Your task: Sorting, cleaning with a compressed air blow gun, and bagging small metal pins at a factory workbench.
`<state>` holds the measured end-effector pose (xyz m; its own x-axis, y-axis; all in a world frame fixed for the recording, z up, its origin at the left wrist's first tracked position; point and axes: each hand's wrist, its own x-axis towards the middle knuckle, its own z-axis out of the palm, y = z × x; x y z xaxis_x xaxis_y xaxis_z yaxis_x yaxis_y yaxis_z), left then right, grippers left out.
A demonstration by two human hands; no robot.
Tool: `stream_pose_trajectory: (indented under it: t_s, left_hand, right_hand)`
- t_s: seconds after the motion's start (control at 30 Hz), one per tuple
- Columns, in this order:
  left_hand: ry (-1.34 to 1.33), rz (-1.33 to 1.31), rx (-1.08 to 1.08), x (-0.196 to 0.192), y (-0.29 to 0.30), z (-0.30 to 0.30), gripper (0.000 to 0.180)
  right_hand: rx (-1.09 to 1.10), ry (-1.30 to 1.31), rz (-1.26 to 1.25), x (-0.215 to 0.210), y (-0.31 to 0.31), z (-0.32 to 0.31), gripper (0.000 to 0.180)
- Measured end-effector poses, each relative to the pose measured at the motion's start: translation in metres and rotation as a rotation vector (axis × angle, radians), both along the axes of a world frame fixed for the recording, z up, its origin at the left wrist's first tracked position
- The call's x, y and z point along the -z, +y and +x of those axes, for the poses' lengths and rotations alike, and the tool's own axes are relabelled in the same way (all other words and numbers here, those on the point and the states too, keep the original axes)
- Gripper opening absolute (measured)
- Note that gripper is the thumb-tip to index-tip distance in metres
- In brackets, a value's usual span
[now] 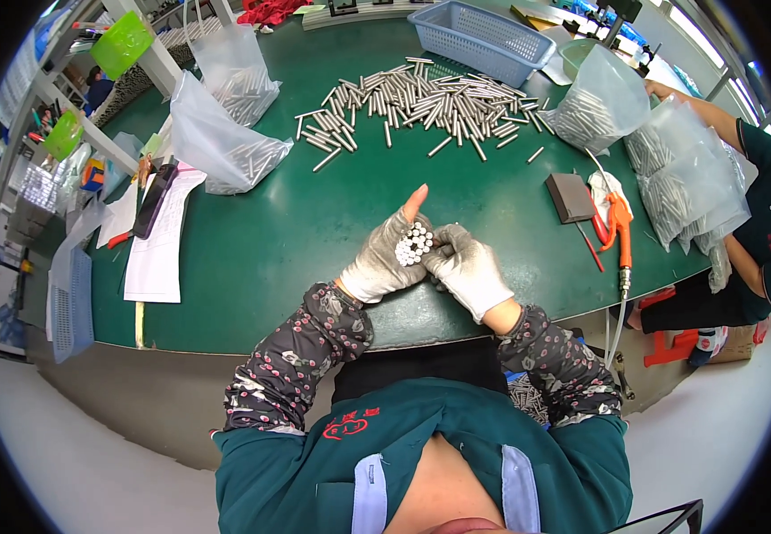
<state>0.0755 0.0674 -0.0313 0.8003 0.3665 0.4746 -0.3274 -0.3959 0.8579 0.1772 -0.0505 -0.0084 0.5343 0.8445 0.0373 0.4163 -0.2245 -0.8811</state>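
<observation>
A bundle of metal pins (pixel 414 244) rests in my left hand (pixel 375 262), its round bright ends turned upward and a dark gap among them. The gloved fingers wrap round the bundle while the thumb sticks up. My right hand (pixel 473 269), also gloved, is closed at the bundle's right side, its curled fingertips against it. Whatever lies between those fingertips is hidden. Both hands are over the near part of the green table (pixel 305 231). Beyond them, a loose pile of similar metal pins (pixel 439 100) is spread across the table.
Plastic bags of pins stand at left (pixel 230 147) and right (pixel 595 102). A blue basket (pixel 483 40) sits behind the pile. An orange air gun (pixel 619 227) and a dark block (pixel 569 198) lie at right. Papers (pixel 156 254) lie left. Another person's arm (pixel 706 116) reaches in at right.
</observation>
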Motion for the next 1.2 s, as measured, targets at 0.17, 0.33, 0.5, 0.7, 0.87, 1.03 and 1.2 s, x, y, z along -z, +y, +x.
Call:
stream_pose_trajectory:
  t_s: [0.17, 0.33, 0.5, 0.7, 0.87, 1.03, 1.2]
  left_hand:
    - [0.032, 0.011, -0.018, 0.001, -0.001, -0.002, 0.093]
    - [0.039, -0.145, 0.05, -0.004, 0.0, -0.003, 0.099]
    - [0.068, -0.307, 0.081, -0.005, 0.003, -0.004, 0.102]
    - [0.101, -0.466, 0.159, -0.006, 0.008, -0.004, 0.106]
    - [0.158, -0.306, 0.118, -0.005, 0.012, -0.005, 0.107]
    - [0.168, -0.336, 0.176, -0.008, 0.012, -0.005, 0.107]
    - [0.194, -0.179, 0.098, -0.009, 0.005, -0.009, 0.107]
  right_hand:
    - [-0.046, 0.319, -0.133, -0.013, 0.003, 0.003, 0.026]
    - [-0.043, 0.348, -0.177, -0.028, 0.006, -0.002, 0.027]
    - [-0.011, 0.58, 0.001, -0.01, 0.009, -0.001, 0.031]
    - [0.003, 0.661, -0.003, -0.012, 0.01, -0.002, 0.032]
    - [0.021, 0.312, 0.063, 0.02, 0.011, 0.004, 0.031]
    - [0.087, 0.05, 0.181, 0.008, 0.012, -0.006, 0.028]
    - [0.123, -0.237, 0.303, -0.007, 0.009, -0.014, 0.028]
